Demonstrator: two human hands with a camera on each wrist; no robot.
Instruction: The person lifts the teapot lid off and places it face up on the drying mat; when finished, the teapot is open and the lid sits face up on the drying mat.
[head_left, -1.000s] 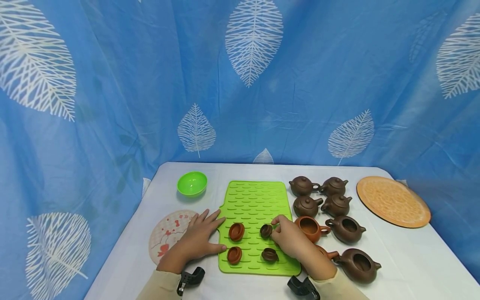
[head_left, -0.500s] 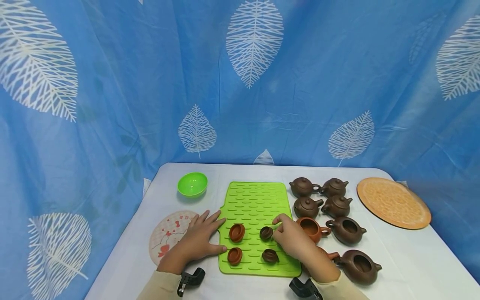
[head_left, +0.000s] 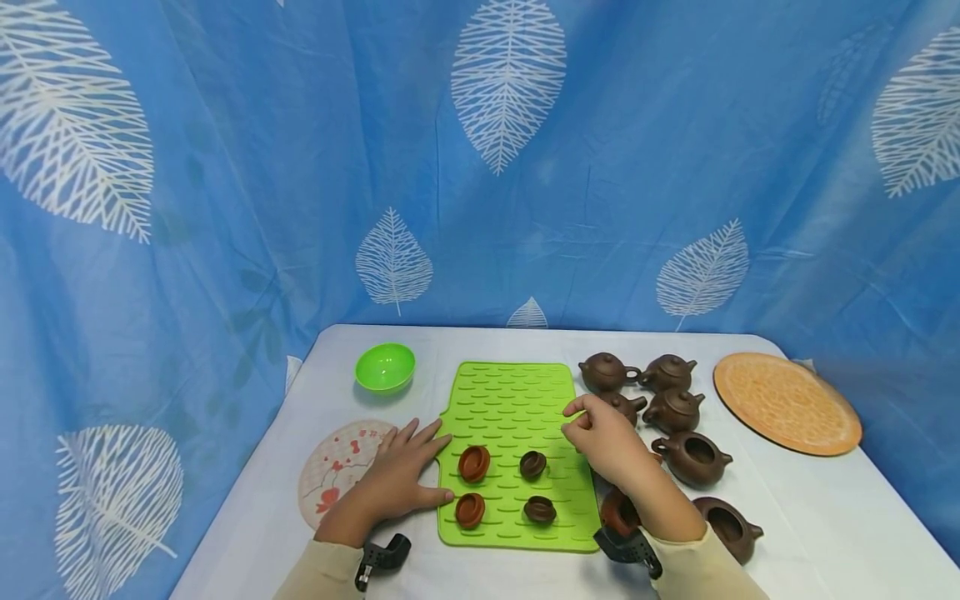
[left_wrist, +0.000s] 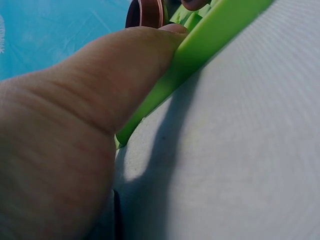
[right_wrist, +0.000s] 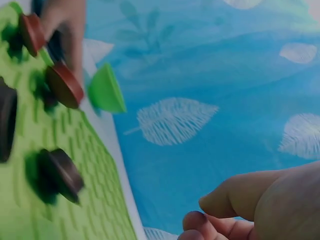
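Observation:
My left hand [head_left: 403,472] lies spread at the left edge of a green ridged mat [head_left: 517,400], fingertips and thumb on its rim. Its thumb [left_wrist: 125,65] presses on the mat edge in the left wrist view. On the mat lie two red-brown teapot lids, one lid [head_left: 474,464] behind the other lid [head_left: 469,511], both upside down. To their right are two dark brown lids, a far lid [head_left: 532,465] and a near lid [head_left: 540,509]. My right hand [head_left: 606,437] hovers over the mat's right edge, fingers loosely curled and holding nothing, partly covering a dark teapot [head_left: 625,404].
Several dark teapots with lids, such as one teapot [head_left: 604,372], stand right of the mat. Nearer are lidless teapots, including a dark one [head_left: 693,460]; my right arm hides some. A round orange board [head_left: 787,404], a green bowl [head_left: 385,368] and a patterned round mat [head_left: 337,458] also lie around.
My right hand has left the far dark lid and moved right and away from me, toward the teapots. The lid stays on the mat. My left hand has not moved.

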